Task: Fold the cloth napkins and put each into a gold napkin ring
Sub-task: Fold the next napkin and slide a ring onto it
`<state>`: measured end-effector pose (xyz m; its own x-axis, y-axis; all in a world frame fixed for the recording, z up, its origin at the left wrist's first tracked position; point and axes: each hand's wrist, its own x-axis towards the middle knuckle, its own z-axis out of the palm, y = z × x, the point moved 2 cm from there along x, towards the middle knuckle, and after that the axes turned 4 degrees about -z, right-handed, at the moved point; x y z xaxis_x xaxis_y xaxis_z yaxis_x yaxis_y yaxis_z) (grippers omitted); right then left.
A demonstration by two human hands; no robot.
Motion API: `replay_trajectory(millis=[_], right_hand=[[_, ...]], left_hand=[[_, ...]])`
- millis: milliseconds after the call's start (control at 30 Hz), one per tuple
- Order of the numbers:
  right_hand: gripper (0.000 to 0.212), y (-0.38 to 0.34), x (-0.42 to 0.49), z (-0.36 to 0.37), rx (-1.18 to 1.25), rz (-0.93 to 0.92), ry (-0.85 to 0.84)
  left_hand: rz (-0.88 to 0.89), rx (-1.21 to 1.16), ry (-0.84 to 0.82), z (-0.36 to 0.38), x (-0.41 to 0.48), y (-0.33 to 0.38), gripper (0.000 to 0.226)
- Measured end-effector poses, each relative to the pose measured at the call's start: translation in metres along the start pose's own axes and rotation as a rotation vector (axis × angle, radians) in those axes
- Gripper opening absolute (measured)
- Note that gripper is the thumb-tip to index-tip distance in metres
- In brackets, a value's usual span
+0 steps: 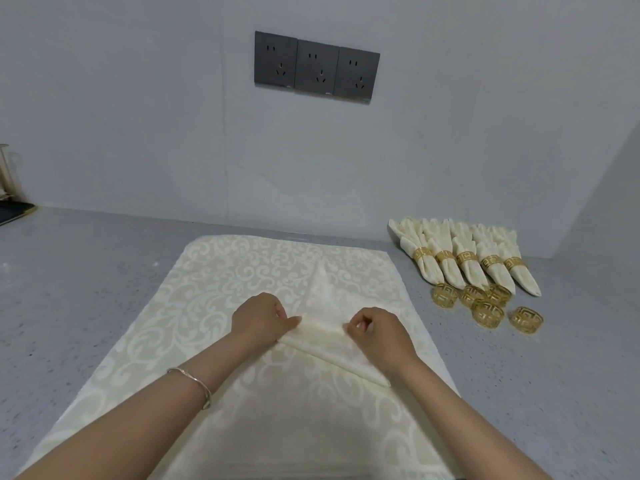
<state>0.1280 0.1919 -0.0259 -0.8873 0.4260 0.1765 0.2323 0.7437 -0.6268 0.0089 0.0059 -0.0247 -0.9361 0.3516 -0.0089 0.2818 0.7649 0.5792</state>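
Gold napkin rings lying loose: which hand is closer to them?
Right. The right hand pinches the folded cream cloth napkin, with the loose gold napkin rings off to its right; the left hand grips the napkin farther left.

1 head-worn view looks forward and down, close over the counter (86,271), facing the wall (138,116).

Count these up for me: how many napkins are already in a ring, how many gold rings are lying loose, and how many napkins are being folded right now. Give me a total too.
finished napkins in rings: 5
loose gold rings: 5
napkin being folded: 1
Total: 11
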Motion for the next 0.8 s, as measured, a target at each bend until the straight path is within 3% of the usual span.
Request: replay_trajectory(millis=[100,200,300,600,700,800], right_hand=[[0.017,0.0,0.006,0.003,-0.071,-0.028,0.005],[0.018,0.002,0.019,-0.006,-0.112,-0.113,0.128],[0.028,0.017,0.035,-0.019,-0.09,-0.01,0.093],[0.019,0.038,-0.002,-0.032,0.205,0.013,-0.068],[0.021,0.037,-0.006,-0.03,0.243,0.019,-0.019],[0.023,0.031,-0.003,-0.024,0.289,0.024,0.022]], left_hand=[[0.031,-0.087,0.018,0.003,-0.003,-0.007,0.025],[0.046,-0.2,0.011,0.006,-0.008,-0.011,0.023],[0.065,-0.258,-0.028,0.011,-0.015,-0.012,0.02],[0.086,-0.208,0.058,-0.002,0.001,-0.007,0.013],[0.107,-0.116,0.038,0.005,0.007,-0.001,0.025],[0.135,-0.047,0.044,0.012,0.008,0.001,0.021]])
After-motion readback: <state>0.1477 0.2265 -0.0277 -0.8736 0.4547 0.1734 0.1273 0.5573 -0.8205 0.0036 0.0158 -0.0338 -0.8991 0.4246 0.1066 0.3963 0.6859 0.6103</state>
